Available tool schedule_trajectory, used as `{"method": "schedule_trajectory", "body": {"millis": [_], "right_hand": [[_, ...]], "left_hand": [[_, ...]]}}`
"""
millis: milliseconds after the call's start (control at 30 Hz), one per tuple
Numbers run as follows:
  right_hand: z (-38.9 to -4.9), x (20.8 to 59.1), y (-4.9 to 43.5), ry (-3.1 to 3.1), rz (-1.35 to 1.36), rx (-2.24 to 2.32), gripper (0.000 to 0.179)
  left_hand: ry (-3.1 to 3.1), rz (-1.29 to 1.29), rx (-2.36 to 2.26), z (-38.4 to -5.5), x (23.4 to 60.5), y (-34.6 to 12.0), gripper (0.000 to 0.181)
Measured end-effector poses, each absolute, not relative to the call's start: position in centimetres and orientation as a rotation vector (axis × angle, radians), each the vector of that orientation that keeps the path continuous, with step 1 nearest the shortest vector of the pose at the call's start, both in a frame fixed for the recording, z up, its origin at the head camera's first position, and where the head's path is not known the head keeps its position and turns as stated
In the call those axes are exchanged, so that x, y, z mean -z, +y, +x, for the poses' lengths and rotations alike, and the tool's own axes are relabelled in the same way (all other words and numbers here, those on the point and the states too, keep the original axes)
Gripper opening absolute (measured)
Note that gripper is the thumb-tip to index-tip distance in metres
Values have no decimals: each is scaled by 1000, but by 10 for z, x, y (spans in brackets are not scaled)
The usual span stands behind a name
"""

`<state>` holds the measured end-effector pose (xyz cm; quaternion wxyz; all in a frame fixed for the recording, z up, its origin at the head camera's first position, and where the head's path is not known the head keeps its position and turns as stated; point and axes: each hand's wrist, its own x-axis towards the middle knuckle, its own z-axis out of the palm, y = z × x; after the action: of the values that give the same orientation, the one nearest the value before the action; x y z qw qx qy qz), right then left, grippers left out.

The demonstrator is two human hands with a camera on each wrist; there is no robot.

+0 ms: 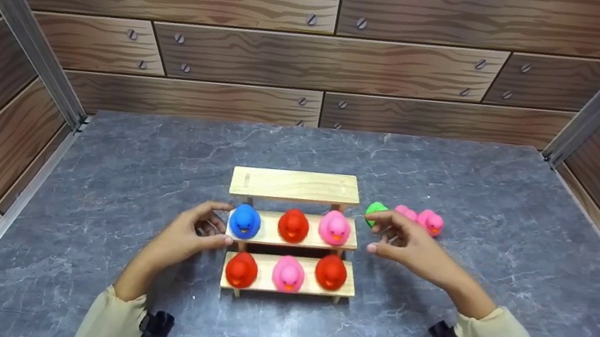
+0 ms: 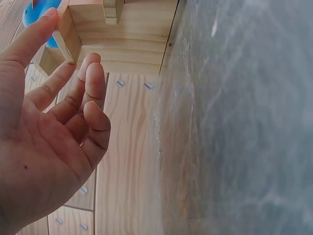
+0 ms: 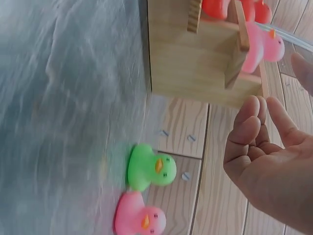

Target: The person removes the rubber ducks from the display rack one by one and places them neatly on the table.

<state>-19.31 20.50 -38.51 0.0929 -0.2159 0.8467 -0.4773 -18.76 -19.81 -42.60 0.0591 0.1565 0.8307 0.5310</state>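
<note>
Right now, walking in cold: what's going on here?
A person has both hands around a duck rack. The left hand is beside the blue duck at the rack's left end; the right hand is off its right end. Neither grips a duck; whether the left touches the rack is unclear. From the left, the middle shelf has blue, red, pink; the lower shelf red, pink, red. A green duck and pink ducks sit on the table to the right.
</note>
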Motion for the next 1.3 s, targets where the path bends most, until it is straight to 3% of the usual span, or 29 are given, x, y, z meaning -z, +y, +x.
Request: {"method": "schedule_trajectory", "body": {"millis": [467, 1300], "right_hand": [[-193, 388, 172, 2514, -650, 1540, 45], [-193, 400, 155, 2512, -659, 1625, 41]], "left_hand": [[2520, 481, -1605, -189, 428, -199, 58], [2517, 429, -1595, -186, 425, -198, 58]]}}
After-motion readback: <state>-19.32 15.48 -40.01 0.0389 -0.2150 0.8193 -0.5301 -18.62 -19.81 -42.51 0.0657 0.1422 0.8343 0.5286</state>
